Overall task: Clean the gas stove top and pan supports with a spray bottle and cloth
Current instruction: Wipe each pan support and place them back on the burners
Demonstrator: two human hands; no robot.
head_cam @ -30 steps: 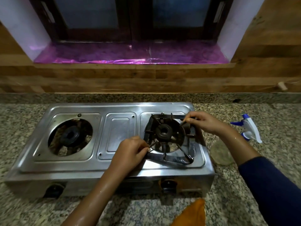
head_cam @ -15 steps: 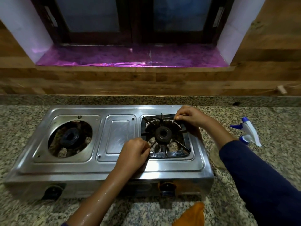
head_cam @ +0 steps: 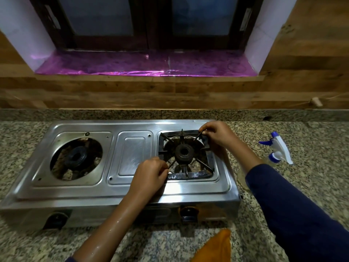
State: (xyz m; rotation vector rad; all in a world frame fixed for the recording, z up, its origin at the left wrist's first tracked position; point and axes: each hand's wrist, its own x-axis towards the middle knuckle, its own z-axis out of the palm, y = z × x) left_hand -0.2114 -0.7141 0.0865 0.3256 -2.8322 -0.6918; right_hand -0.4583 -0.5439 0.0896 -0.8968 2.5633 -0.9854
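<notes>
The left hand [head_cam: 151, 174] has its fingers [head_cam: 162, 167] curled, pinching a thin prong at the near-left corner of the black pan support [head_cam: 190, 175]; the right hand [head_cam: 217, 136] pinches another prong at the far-right corner, its fingertips closed on the bar; between the two sets of fingers the support lies level in the right recess of the gas stove [head_cam: 132, 154], its square frame around the right burner [head_cam: 184, 152] (whether it rests fully on the steel cannot be told); left of the left fingers comes a plain steel plate and, past it, the left burner [head_cam: 76, 157] in its round opening; right of the right fingers, well apart, the spray bottle [head_cam: 279, 150] lies on its side on the speckled counter [head_cam: 321, 133]; nearer the person than both sets of fingers, an orange cloth [head_cam: 217, 246] lies on the counter, just in front of the stove's right knob [head_cam: 187, 212]; the left forearm glistens, and a dark blue sleeve [head_cam: 292, 214] covers the right.
</notes>
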